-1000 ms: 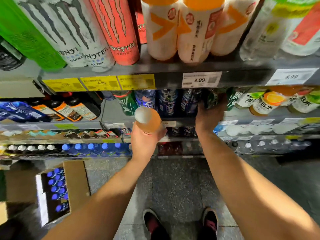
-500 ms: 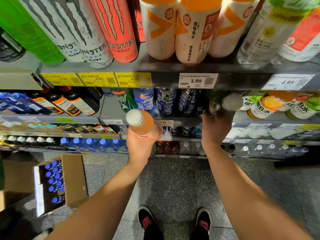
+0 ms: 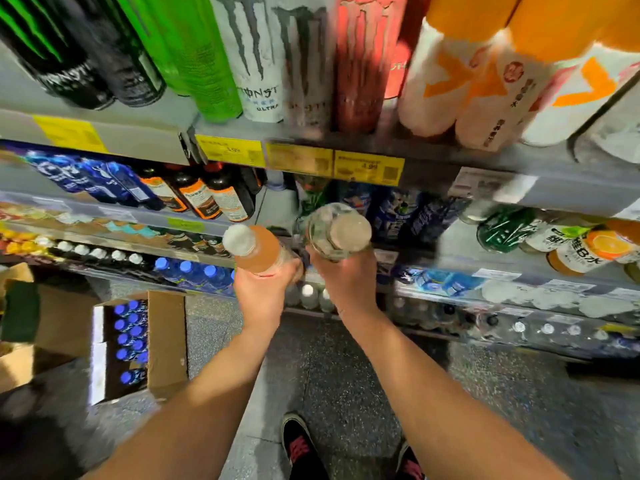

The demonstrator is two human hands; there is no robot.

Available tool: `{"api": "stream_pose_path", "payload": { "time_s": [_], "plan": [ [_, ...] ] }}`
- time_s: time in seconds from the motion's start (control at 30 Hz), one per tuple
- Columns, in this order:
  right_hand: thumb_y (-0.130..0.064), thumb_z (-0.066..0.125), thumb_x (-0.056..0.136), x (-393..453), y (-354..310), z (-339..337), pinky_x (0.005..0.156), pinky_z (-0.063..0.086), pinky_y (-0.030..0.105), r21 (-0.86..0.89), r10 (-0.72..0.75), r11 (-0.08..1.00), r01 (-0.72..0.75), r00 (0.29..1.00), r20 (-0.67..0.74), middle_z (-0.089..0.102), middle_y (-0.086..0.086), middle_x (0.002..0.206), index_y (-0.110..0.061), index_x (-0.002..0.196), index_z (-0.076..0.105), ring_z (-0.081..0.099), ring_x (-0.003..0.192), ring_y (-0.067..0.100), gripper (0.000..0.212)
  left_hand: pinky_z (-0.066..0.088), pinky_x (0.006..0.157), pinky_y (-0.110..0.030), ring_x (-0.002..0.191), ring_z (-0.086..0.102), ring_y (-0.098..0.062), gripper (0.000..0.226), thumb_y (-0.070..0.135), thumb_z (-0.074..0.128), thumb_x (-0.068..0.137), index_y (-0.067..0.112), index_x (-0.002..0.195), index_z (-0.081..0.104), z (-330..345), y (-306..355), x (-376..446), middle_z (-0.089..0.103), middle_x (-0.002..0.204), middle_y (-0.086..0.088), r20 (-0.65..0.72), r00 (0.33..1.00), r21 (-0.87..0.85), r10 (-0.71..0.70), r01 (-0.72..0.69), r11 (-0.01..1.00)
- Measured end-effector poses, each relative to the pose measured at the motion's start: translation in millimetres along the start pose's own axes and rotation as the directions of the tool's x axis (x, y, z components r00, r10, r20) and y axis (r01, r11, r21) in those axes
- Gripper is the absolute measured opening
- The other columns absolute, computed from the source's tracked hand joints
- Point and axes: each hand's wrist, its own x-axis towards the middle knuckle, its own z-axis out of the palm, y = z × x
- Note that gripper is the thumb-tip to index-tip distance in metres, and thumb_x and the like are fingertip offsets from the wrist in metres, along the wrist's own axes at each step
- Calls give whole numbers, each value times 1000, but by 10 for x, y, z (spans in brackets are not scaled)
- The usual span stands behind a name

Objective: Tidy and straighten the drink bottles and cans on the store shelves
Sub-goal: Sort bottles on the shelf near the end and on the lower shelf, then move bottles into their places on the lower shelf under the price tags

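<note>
I see both hands out past the shelf edge (image 3: 346,168) (open floor below). My left hand (image 3: 265,299) grips an orange bottle (image 3: 256,249); my right hand (image 3: 346,278) grips a clear bottle (image 3: 334,232). Cans (image 3: 258,64) above that edge read "ULTRA".

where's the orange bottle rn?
Head view, center: the orange bottle is gripped in the left hand, off the shelf, just left of the clear bottle held by the right hand.
</note>
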Motion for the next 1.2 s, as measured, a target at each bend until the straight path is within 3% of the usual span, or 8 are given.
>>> {"api": "stream_pose_path", "payload": {
  "time_s": [0.2,0.33,0.5,0.77,0.87,1.03,1.13,1.2],
  "plan": [
    [-28,81,80,265,-220,739,92,51,39,-177,-112,977,119,993,49,66,13,120,-7,126,59,61,114,29,55,54,90,-24,94,70,-4,52,8,93,64,18,107,66,-609,-182,266,74,99,2,92,992,-13,86,-85,996],
    [-22,77,84,475,-302,1042,95,49,42,-316,-188,931,185,982,20,62,23,125,2,129,56,58,117,37,55,53,82,-29,82,67,-6,39,3,88,71,7,103,68,-786,-264,395,73,92,-3,108,986,1,128,-128,992],
    [-25,76,82,697,-386,1283,94,50,43,-404,-65,909,104,992,108,58,20,129,1,134,46,57,117,36,65,47,68,-10,73,63,10,39,16,92,68,30,92,64,-914,-208,466,71,85,13,158,984,42,87,-94,995],
    [-36,76,85,778,-545,1235,84,50,36,-488,142,870,-64,982,125,66,16,119,-1,124,51,64,110,33,58,51,69,-23,77,67,-20,35,22,90,64,20,88,64,-851,-230,567,71,80,5,227,974,66,15,-31,997],
    [-36,68,92,556,-476,1122,83,45,25,-369,178,920,-133,980,92,67,13,119,-1,122,58,64,109,29,47,56,79,-31,90,71,-18,51,13,93,65,12,108,66,-776,-179,505,74,96,-2,283,957,47,68,-85,995],
    [-28,59,99,-104,-429,604,75,48,23,245,154,956,-164,986,58,67,-9,90,-22,104,65,63,81,1,10,49,65,-12,78,68,2,34,4,85,74,8,103,68,-487,194,255,73,88,3,361,923,-42,134,-128,991],
    [-32,79,83,-330,-328,217,94,49,18,208,136,959,-192,957,255,65,-11,117,-29,126,58,61,104,-3,48,51,63,-19,76,65,7,15,42,70,74,40,89,67,-223,420,6,70,82,15,442,883,-3,157,-174,985],
    [-40,85,72,-324,-227,-71,97,48,21,67,153,982,-175,956,249,63,-13,124,-34,133,52,59,111,-1,69,50,67,-23,78,64,6,10,31,70,84,36,93,69,-14,407,-123,68,85,14,503,855,47,123,-169,984]
  ]
}}
